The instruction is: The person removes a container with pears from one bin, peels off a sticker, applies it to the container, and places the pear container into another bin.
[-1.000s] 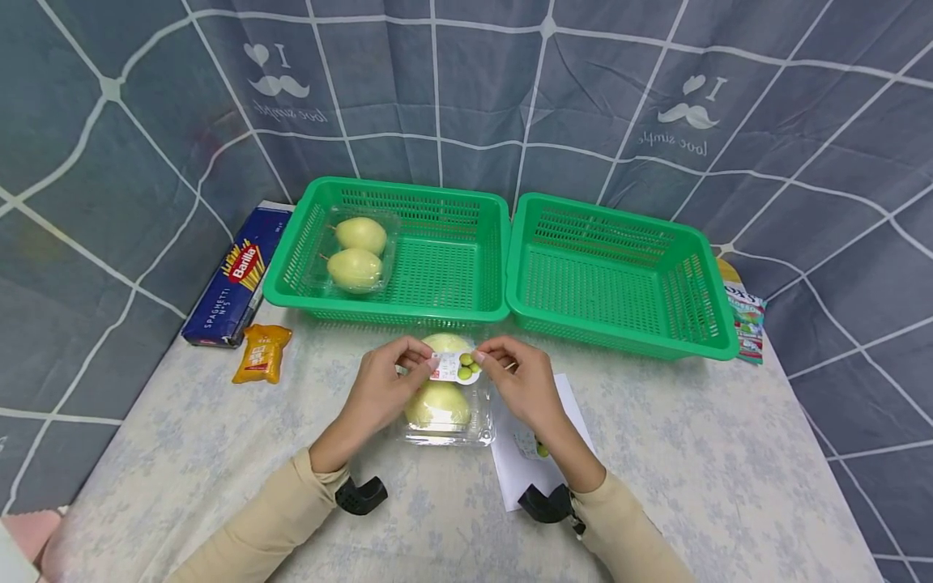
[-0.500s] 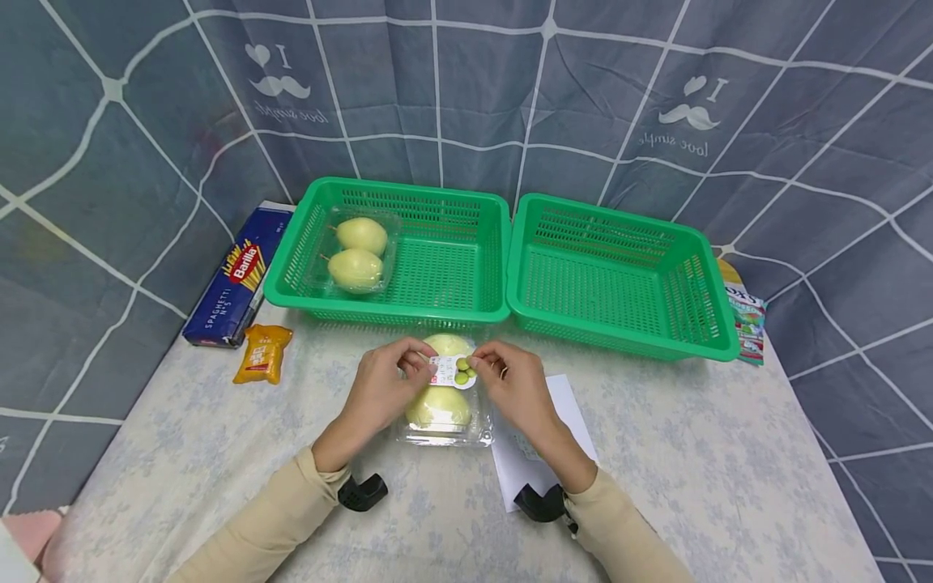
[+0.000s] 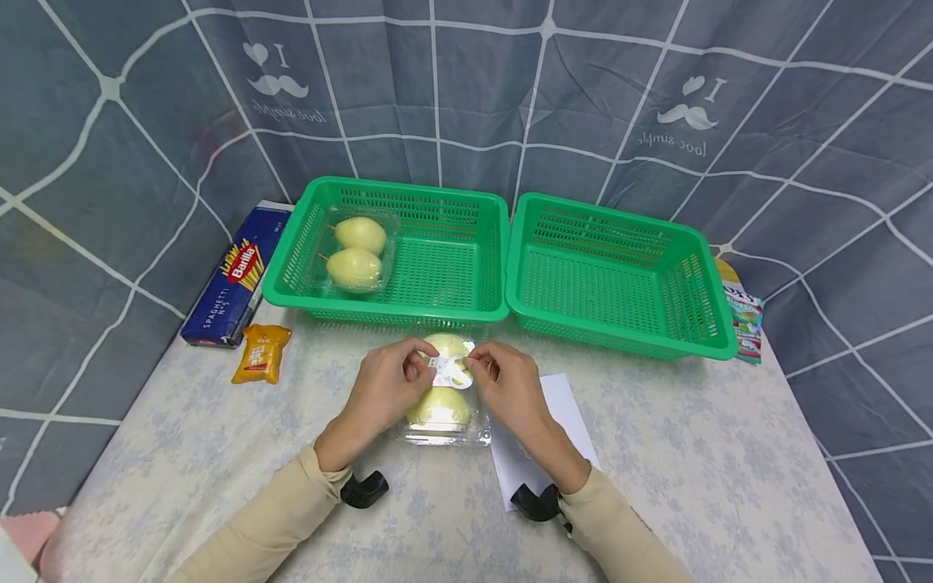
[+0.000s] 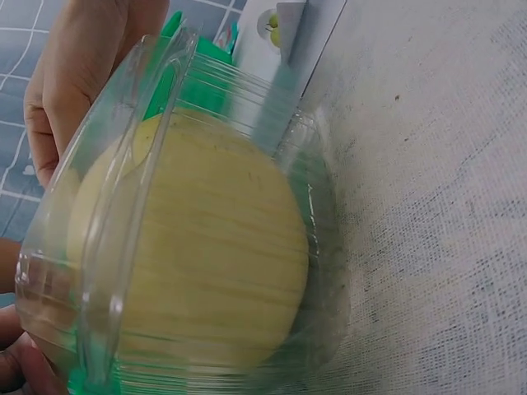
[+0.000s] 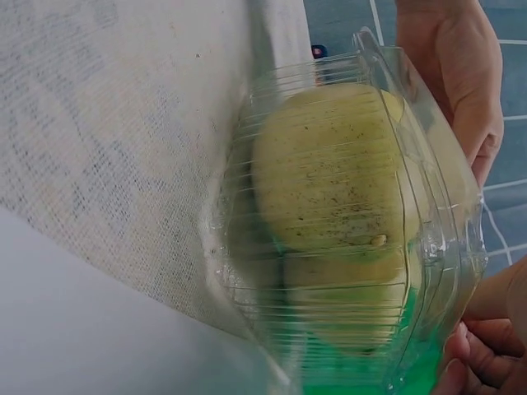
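You've got beige long sleeves [image 3: 271, 520] on, kinda wrinkly, plus chunky black curved gadgets [image 3: 366, 490], one at each sleeve's end.

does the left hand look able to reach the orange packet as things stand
Probably yes: the orange packet lies to the left of the left hand with nothing standing between them, though the hand would likely have to release the sticker first.

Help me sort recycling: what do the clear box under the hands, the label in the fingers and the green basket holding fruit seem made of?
Clear box: probably glossy plastic; transparent, ribbed, sharp highlights.
Label: glossy, from its glare; coated paper or plastic film, unclear which.
Green basket: likely moulded plastic, slightly shiny; even colour, regular slots.
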A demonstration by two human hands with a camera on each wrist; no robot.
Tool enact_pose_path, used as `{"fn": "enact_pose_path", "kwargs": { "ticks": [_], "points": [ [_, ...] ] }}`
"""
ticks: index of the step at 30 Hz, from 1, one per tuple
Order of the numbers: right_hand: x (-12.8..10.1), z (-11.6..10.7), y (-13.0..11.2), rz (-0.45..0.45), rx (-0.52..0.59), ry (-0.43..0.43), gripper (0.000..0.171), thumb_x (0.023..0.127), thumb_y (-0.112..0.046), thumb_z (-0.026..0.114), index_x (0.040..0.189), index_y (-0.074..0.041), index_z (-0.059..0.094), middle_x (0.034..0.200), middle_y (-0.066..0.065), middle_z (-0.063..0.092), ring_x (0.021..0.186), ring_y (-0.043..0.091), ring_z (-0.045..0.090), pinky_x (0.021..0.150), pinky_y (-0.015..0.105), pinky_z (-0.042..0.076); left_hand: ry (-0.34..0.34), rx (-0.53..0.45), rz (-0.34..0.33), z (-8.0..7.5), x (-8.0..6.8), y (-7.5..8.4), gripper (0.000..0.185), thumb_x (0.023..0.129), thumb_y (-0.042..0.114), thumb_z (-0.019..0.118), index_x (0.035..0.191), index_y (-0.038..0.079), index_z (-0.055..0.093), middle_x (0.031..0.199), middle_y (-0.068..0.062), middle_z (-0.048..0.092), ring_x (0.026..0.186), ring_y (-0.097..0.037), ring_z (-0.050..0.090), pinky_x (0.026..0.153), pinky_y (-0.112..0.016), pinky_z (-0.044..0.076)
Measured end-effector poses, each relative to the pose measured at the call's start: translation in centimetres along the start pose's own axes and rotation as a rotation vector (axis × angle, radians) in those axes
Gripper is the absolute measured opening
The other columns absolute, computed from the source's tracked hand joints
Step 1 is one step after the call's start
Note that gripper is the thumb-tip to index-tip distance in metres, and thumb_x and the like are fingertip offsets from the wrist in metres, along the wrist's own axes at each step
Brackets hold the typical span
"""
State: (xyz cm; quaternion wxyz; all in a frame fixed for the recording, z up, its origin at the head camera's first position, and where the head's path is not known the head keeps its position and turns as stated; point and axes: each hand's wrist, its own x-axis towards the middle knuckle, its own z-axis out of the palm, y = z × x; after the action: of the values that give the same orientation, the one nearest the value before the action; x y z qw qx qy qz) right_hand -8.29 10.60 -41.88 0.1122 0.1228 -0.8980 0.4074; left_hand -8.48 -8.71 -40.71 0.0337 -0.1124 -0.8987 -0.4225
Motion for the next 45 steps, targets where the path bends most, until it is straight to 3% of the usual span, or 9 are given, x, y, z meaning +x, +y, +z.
{"fn": "enact_pose_path", "kwargs": {
  "ticks": [7, 15, 19, 22, 26, 31, 35, 38, 45],
  "points": [
    [-0.2, 0.4, 0.2, -0.038, -0.079, 0.013, 0.004, 0.087, -0.009, 0.076, 0.085, -0.007, 0.074, 0.075, 0.002, 0.059, 0.063, 0.007, 0.046, 0.056, 0.019, 0.039, 0.010, 0.097, 0.042, 0.1, -0.1, -0.3, 0.013, 0.085, 0.013, 0.078, 0.096, 0.009, 0.072, 0.066, 0.001, 0.053, 0.059, -0.009, 0.043, 0.058, -0.024, 0.036],
    [-0.2, 0.5, 0.2, -0.011, -0.077, 0.020, 0.004, 0.087, -0.009, 0.078, 0.089, -0.008, 0.074, 0.077, 0.002, 0.058, 0.063, 0.009, 0.047, 0.057, 0.020, 0.039, 0.005, 0.092, 0.035, 0.1, -0.2, -0.5, 0.018, 0.085, 0.013, 0.079, 0.101, 0.010, 0.072, 0.067, 0.002, 0.051, 0.059, -0.009, 0.042, 0.056, -0.024, 0.034],
    [-0.3, 0.4, 0.1, -0.017, -0.083, 0.047, 0.017, 0.085, -0.010, 0.080, 0.100, -0.007, 0.073, 0.080, 0.004, 0.060, 0.065, 0.014, 0.052, 0.058, 0.022, 0.041, 0.036, 0.094, 0.103, 0.1, -0.4, -0.3, 0.027, 0.081, 0.007, 0.080, 0.107, 0.010, 0.072, 0.076, 0.000, 0.058, 0.068, -0.012, 0.050, 0.060, -0.025, 0.040],
    [-0.6, 0.2, -0.1, -0.070, -0.085, 0.066, 0.023, 0.084, -0.010, 0.081, 0.105, -0.006, 0.072, 0.086, 0.005, 0.064, 0.073, 0.019, 0.060, 0.062, 0.026, 0.048, 0.047, 0.086, 0.188, 0.2, -0.8, -0.2, 0.032, 0.081, 0.006, 0.078, 0.112, 0.010, 0.073, 0.091, -0.004, 0.066, 0.083, -0.018, 0.059, 0.069, -0.031, 0.047],
    [-1.6, -0.2, -0.7, -0.176, -0.091, 0.009, 0.020, 0.086, -0.009, 0.078, 0.105, -0.006, 0.074, 0.104, 0.006, 0.071, 0.096, 0.022, 0.069, 0.081, 0.035, 0.059, -0.019, 0.088, 0.290, 0.1, -1.6, -0.1, 0.032, 0.088, 0.012, 0.074, 0.120, 0.008, 0.071, 0.118, -0.008, 0.069, 0.108, -0.025, 0.062, 0.088, -0.041, 0.053],
    [-2.8, -0.7, -1.4, -0.245, -0.205, -0.162, 0.032, 0.095, -0.019, 0.070, 0.124, -0.005, 0.070, 0.135, 0.010, 0.065, 0.131, 0.028, 0.059, 0.110, 0.044, 0.049, -0.163, 0.181, 0.345, -0.2, -2.8, 0.1, 0.054, 0.096, 0.029, 0.067, 0.142, 0.004, 0.056, 0.151, -0.014, 0.052, 0.141, -0.034, 0.047, 0.116, -0.055, 0.040],
    [-3.4, -0.6, -1.6, -0.214, -0.279, -0.280, 0.049, 0.103, -0.030, 0.056, 0.143, -0.001, 0.055, 0.152, 0.013, 0.052, 0.144, 0.032, 0.046, 0.118, 0.052, 0.038, -0.285, 0.299, 0.311, -0.1, -3.6, 0.0, 0.076, 0.098, 0.043, 0.062, 0.155, 0.001, 0.035, 0.163, -0.015, 0.033, 0.153, -0.034, 0.029, 0.122, -0.060, 0.026],
    [-3.8, -0.4, -1.5, -0.192, -0.307, -0.318, 0.054, 0.106, -0.034, 0.049, 0.149, -0.001, 0.047, 0.158, 0.013, 0.043, 0.149, 0.031, 0.038, 0.120, 0.052, 0.035, -0.350, 0.370, 0.281, 0.1, -3.9, -0.1, 0.091, 0.094, 0.050, 0.065, 0.159, 0.002, 0.025, 0.167, -0.014, 0.024, 0.156, -0.031, 0.021, 0.123, -0.062, 0.021],
    [-4.6, 0.5, -0.9, -0.195, -0.382, -0.325, 0.058, 0.109, -0.039, 0.039, 0.156, -0.006, 0.036, 0.165, 0.008, 0.031, 0.155, 0.026, 0.027, 0.122, 0.053, 0.032, -0.371, 0.444, 0.286, 0.3, -4.2, -0.2, 0.110, 0.081, 0.050, 0.079, 0.160, 0.000, 0.020, 0.168, -0.016, 0.020, 0.156, -0.033, 0.020, 0.122, -0.064, 0.021]
  ]
}}
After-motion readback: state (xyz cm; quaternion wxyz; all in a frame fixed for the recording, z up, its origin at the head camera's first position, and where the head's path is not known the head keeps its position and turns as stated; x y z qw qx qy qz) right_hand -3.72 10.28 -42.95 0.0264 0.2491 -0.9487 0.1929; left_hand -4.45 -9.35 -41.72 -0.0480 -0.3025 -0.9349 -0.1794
